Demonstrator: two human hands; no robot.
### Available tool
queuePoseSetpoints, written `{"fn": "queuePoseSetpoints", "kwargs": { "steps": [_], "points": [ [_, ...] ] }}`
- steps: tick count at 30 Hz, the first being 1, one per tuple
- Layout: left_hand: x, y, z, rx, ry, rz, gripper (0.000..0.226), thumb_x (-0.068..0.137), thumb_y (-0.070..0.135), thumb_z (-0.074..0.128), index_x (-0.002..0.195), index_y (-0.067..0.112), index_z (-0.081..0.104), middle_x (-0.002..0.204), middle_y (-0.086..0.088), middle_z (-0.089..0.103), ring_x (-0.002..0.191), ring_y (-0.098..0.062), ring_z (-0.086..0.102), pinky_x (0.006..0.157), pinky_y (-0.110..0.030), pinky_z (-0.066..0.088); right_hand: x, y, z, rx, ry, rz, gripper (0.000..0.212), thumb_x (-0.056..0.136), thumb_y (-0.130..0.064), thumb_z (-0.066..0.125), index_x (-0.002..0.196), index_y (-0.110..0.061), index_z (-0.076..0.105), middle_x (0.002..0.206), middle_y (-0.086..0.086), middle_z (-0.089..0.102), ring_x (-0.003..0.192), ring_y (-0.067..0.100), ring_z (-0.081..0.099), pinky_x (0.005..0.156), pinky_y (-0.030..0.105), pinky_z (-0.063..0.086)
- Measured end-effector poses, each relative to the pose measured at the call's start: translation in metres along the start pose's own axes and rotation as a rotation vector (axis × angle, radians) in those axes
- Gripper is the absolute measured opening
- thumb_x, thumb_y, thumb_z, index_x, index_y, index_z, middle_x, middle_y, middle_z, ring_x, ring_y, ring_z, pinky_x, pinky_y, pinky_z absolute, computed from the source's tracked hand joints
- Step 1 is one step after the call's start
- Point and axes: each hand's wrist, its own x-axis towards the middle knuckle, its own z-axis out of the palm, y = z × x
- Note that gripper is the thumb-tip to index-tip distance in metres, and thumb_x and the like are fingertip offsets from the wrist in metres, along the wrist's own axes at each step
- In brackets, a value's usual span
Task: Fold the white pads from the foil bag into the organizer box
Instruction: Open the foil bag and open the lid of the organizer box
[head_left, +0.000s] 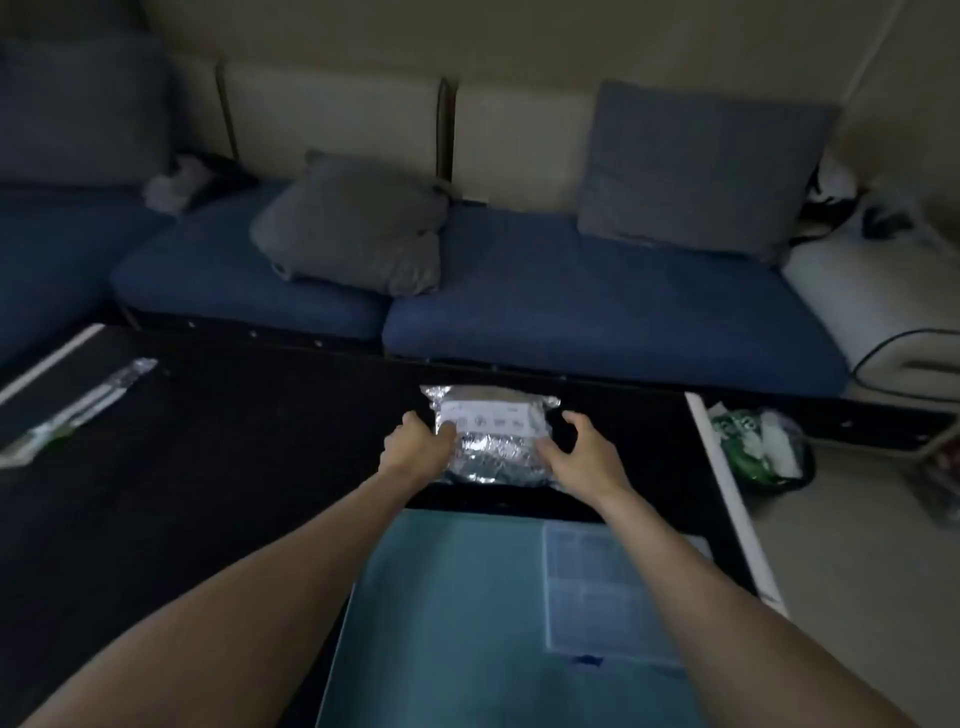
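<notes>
A crinkled silver foil bag (491, 441) with a white label lies on the dark table (234, 441) near its far edge. My left hand (415, 447) grips the bag's left side, thumb and fingers curled onto the foil. At the bag's right side is my right hand (576, 452), thumb touching the foil and fingers spread and curved above its edge. Nearer to me sits a translucent teal organizer box (457, 613) with its lid on and a white label (597, 587) on top. No white pads show.
A long foil-wrapped packet (78, 405) lies at the table's left end. Behind the table stands a blue sofa (597, 306) with grey cushions. A bin with green and white rubbish (758, 441) sits on the floor at the right, beside the table's white edge.
</notes>
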Motion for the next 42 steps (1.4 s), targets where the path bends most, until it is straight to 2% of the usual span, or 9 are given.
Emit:
{"fn": "queuePoseSetpoints", "kwargs": {
  "steps": [7, 11, 15, 20, 25, 29, 31, 35, 42],
  "points": [
    [0.004, -0.036, 0.018, -0.302, 0.052, 0.26, 0.037, 0.09, 0.024, 0.067, 0.122, 0.009, 0.056, 0.089, 0.0, 0.07, 0.076, -0.011, 0.067, 0.071, -0.029, 0.055, 0.007, 0.017, 0.047, 0.136, 0.034, 0.019, 0.081, 0.084, -0.031, 0.08, 0.15, -0.012, 0.036, 0.106, 0.001, 0.065, 0.098, 0.018, 0.062, 0.085, 0.025, 0.044],
    [-0.021, -0.039, -0.01, -0.411, 0.037, 0.338, 0.07, 0.08, 0.005, 0.077, 0.14, 0.007, 0.042, 0.103, -0.009, 0.066, 0.083, -0.013, 0.066, 0.071, -0.022, 0.057, -0.018, 0.005, 0.043, 0.292, 0.067, -0.029, 0.093, 0.077, -0.013, 0.087, 0.152, -0.006, 0.032, 0.097, -0.002, 0.061, 0.089, 0.013, 0.063, 0.09, 0.029, 0.053],
    [-0.063, -0.045, -0.043, -0.683, -0.183, 0.262, 0.076, 0.064, 0.033, 0.086, 0.131, 0.021, 0.053, 0.113, -0.024, 0.065, 0.092, -0.031, 0.066, 0.08, -0.054, 0.054, -0.061, -0.012, 0.027, 0.372, 0.025, -0.189, 0.059, 0.069, 0.002, 0.088, 0.118, -0.011, 0.058, 0.089, -0.005, 0.066, 0.076, 0.002, 0.063, 0.069, 0.013, 0.051],
    [-0.136, -0.064, -0.061, -0.715, -0.085, 0.28, 0.033, 0.088, 0.042, 0.069, 0.105, 0.014, 0.066, 0.098, -0.008, 0.075, 0.091, -0.028, 0.073, 0.073, -0.042, 0.061, -0.119, -0.011, 0.025, 0.767, -0.093, -0.09, 0.056, 0.069, -0.041, 0.086, 0.11, -0.014, 0.061, 0.107, 0.002, 0.073, 0.105, 0.021, 0.069, 0.088, 0.039, 0.051],
    [-0.177, -0.094, -0.053, -0.721, -0.099, 0.191, 0.035, 0.09, 0.037, 0.068, 0.105, 0.007, 0.057, 0.095, -0.016, 0.073, 0.078, -0.029, 0.074, 0.054, -0.034, 0.058, -0.176, 0.004, 0.034, 0.817, 0.055, -0.131, 0.017, 0.093, -0.018, 0.07, 0.105, -0.006, 0.067, 0.097, 0.006, 0.076, 0.094, 0.019, 0.071, 0.095, 0.04, 0.055],
    [-0.177, -0.116, -0.044, -0.565, -0.089, 0.205, 0.086, 0.071, 0.051, 0.081, 0.135, 0.007, 0.045, 0.125, -0.011, 0.062, 0.107, -0.026, 0.066, 0.087, -0.042, 0.058, -0.195, 0.019, 0.051, 0.728, 0.215, -0.097, 0.013, 0.091, -0.022, 0.073, 0.092, -0.009, 0.072, 0.09, 0.006, 0.076, 0.095, 0.031, 0.071, 0.089, 0.047, 0.059],
    [-0.18, -0.113, -0.038, -0.378, 0.064, 0.163, 0.108, 0.074, 0.048, 0.079, 0.154, 0.011, 0.016, 0.153, -0.014, 0.03, 0.138, -0.03, 0.038, 0.113, -0.048, 0.036, -0.198, 0.024, 0.057, 0.74, 0.27, -0.061, 0.013, 0.09, -0.025, 0.074, 0.087, -0.012, 0.074, 0.088, 0.005, 0.076, 0.092, 0.03, 0.072, 0.09, 0.051, 0.058],
    [-0.202, -0.083, -0.029, -0.074, 0.552, 0.647, 0.069, 0.091, 0.041, 0.054, 0.149, 0.01, 0.034, 0.16, -0.008, 0.025, 0.151, -0.024, 0.011, 0.121, -0.043, 0.013, -0.201, 0.015, 0.058, 0.938, 0.256, 0.006, 0.012, 0.093, -0.014, 0.068, 0.083, -0.011, 0.073, 0.087, 0.007, 0.075, 0.087, 0.024, 0.07, 0.076, 0.038, 0.06],
    [-0.207, -0.055, 0.017, 0.029, 0.313, 1.004, 0.036, 0.1, 0.03, 0.042, 0.12, 0.009, 0.064, 0.112, -0.006, 0.064, 0.112, -0.022, 0.058, 0.112, -0.037, 0.029, -0.213, 0.006, 0.062, 0.802, 0.331, -0.213, 0.01, 0.095, -0.012, 0.066, 0.091, -0.012, 0.076, 0.086, 0.002, 0.077, 0.086, 0.017, 0.073, 0.079, 0.028, 0.06]
  ]
}}
